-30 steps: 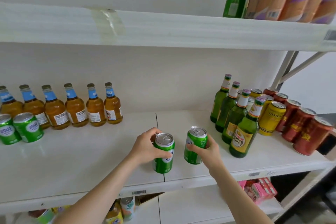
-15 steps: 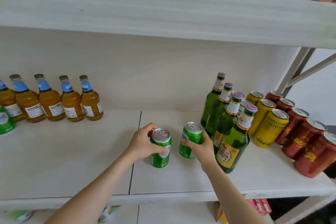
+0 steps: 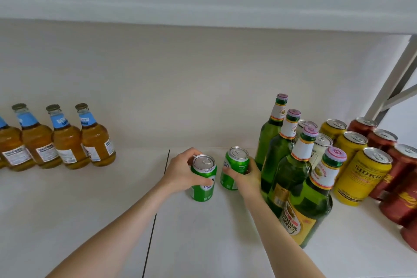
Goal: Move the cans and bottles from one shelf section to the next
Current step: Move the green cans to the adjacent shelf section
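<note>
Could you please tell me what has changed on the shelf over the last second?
The left hand and right hand carried their green cans rightward and deeper: the left can, earlier on the seam, is now right of it; the right can nears the green bottles. Both grips held. Amber bottles, yellow cans and red cans stayed put.

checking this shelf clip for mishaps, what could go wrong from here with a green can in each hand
1. The right hand, gripping the right green can, sits close to the row of tall green bottles. A sideways nudge from the wrist could tip one into the yellow cans beside them.
2. The left hand holds the left green can close beside the other, so the two may knock together.
</note>
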A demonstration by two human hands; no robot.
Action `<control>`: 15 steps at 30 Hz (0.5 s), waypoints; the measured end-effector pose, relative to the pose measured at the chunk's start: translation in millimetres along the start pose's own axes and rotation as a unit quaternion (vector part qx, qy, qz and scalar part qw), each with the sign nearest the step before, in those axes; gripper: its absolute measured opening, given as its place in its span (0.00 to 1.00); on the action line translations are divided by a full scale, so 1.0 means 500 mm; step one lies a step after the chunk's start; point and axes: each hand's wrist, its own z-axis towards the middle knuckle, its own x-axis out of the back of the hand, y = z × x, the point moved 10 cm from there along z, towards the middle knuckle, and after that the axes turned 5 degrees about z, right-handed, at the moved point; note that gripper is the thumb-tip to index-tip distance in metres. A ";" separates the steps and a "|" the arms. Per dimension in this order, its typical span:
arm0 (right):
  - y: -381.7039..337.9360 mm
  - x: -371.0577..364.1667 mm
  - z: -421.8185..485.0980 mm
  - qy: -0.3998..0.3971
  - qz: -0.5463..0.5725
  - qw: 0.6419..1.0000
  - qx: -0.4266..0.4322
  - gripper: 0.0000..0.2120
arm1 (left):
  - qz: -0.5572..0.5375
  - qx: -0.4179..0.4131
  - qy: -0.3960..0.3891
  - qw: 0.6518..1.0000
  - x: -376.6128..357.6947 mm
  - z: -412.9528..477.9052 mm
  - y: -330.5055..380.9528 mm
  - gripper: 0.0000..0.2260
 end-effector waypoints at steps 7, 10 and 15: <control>0.005 -0.015 0.061 0.017 -0.007 1.000 0.000 0.33 | 0.007 -0.007 0.001 1.000 -0.008 0.056 -0.018 0.25; 0.004 -0.022 0.077 0.015 -0.014 1.000 0.008 0.33 | 0.006 -0.003 0.005 1.000 -0.011 0.070 -0.029 0.25; 0.011 -0.028 0.088 0.002 -0.016 1.000 0.024 0.33 | -0.005 -0.002 0.003 1.000 -0.016 0.080 -0.039 0.26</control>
